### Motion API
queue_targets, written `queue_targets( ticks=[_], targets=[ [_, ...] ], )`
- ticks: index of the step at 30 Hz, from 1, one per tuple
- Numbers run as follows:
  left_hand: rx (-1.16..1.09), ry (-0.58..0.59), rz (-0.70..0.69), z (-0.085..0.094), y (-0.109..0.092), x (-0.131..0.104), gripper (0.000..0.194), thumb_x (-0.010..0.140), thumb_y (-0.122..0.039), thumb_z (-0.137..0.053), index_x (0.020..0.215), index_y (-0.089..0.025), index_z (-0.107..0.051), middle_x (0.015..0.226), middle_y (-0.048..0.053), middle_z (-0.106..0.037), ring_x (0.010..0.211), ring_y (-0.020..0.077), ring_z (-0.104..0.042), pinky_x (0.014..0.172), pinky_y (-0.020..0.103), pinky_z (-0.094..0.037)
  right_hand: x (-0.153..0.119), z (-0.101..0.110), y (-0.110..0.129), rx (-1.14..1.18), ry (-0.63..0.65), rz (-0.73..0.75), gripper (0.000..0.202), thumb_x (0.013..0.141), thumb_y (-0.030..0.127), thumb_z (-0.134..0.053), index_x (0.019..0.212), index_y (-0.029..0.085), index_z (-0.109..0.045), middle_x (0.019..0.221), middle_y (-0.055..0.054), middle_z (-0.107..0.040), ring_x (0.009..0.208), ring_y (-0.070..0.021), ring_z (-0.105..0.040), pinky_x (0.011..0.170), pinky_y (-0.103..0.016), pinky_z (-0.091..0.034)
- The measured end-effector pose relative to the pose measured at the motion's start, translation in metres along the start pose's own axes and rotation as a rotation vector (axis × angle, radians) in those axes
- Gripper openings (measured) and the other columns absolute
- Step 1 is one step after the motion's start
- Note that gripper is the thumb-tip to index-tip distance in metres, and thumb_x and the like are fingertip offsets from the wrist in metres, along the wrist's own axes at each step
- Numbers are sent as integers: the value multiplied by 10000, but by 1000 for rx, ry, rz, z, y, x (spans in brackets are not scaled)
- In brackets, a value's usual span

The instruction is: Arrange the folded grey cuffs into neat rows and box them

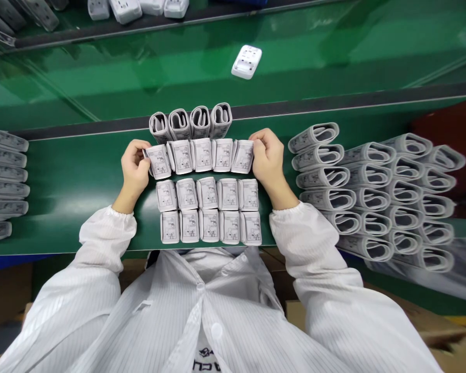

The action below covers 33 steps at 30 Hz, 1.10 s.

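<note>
My left hand (135, 165) grips the left end of a row of several folded paper leaflets (202, 155), printed with line drawings. At the opposite end, my right hand (267, 154) presses against the last leaflet, fingers bent around its edge. The row spans between both hands; whether it touches the table cannot be told. Nearer my body lie two more rows of the same folded leaflets (207, 194), side by side. Just beyond the held row stand several rolled leaflets (200, 122) with their looped ends facing up.
Stacks of folded leaflets (373, 197) fill the right side of the green table (89, 181). Another leaflet stack (3, 178) is at the left edge. A white socket-like plastic piece (247, 62) lies on the green surface past the dark strip, with several similar ones (126, 9) on a ledge above.
</note>
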State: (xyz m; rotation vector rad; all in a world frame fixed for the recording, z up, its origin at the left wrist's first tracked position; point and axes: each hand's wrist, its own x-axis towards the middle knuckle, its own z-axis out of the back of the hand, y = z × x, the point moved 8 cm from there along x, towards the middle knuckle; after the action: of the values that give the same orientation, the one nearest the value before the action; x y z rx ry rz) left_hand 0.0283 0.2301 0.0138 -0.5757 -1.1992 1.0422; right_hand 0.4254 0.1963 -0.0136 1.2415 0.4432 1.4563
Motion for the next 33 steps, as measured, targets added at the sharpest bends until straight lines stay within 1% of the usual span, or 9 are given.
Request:
queue_targets(
  ticks=[5, 9, 15, 20, 25, 30, 33],
  targets=[
    [-38, -6, -23, 1, 1, 0, 186, 893, -401, -735, 919, -265, -612, 942, 40, -646, 897, 224, -646, 860, 408, -603, 0, -1, -1, 41, 13, -2, 349, 1132, 549, -552, 910, 286, -611, 895, -34, -661, 843, -248, -639, 912, -494, -608],
    [-6, 7, -2, -2, -1, 1, 198, 873, -421, -731, 903, -265, -613, 934, 42, -658, 882, 226, -646, 813, 392, -594, 0, 0, 1, 38, 2, 3, 355, 1132, 561, -548, 914, 290, -617, 889, -28, -660, 828, -241, -634, 879, -477, -604],
    [-13, 26, -38, -4, -7, 1, 133, 864, -380, -724, 915, -276, -658, 933, 43, -679, 867, 218, -648, 778, 369, -576, 1, 0, 10, 74, 3, 40, 385, 1135, 604, -546, 928, 293, -642, 907, -43, -677, 833, -252, -652, 824, -474, -594],
    [-18, 27, -44, -3, -8, 2, 128, 857, -355, -743, 915, -272, -664, 936, 40, -675, 874, 216, -647, 798, 368, -577, 2, 0, 14, 68, 25, 31, 413, 1134, 637, -549, 923, 296, -649, 921, -49, -678, 857, -259, -659, 855, -487, -607],
    [-2, 32, -23, -3, -7, 3, 113, 823, -321, -705, 916, -269, -668, 937, 38, -676, 875, 213, -642, 792, 360, -569, 3, 0, 17, 83, 49, 26, 418, 1135, 647, -552, 935, 293, -647, 940, -49, -670, 875, -255, -652, 880, -493, -606],
    [11, 23, 0, -3, -6, 3, 126, 813, -342, -705, 890, -265, -641, 920, 36, -661, 875, 216, -634, 799, 365, -569, 3, -1, 17, 80, 48, 18, 431, 1134, 660, -538, 929, 295, -640, 943, -53, -670, 885, -258, -659, 872, -493, -608],
    [-3, 32, 1, -3, -5, 3, 125, 821, -334, -710, 905, -268, -645, 930, 36, -648, 886, 218, -631, 829, 374, -585, 3, -1, 15, 71, 53, 11, 431, 1138, 658, -534, 933, 296, -644, 953, -56, -675, 894, -260, -666, 881, -494, -615]
  ],
)
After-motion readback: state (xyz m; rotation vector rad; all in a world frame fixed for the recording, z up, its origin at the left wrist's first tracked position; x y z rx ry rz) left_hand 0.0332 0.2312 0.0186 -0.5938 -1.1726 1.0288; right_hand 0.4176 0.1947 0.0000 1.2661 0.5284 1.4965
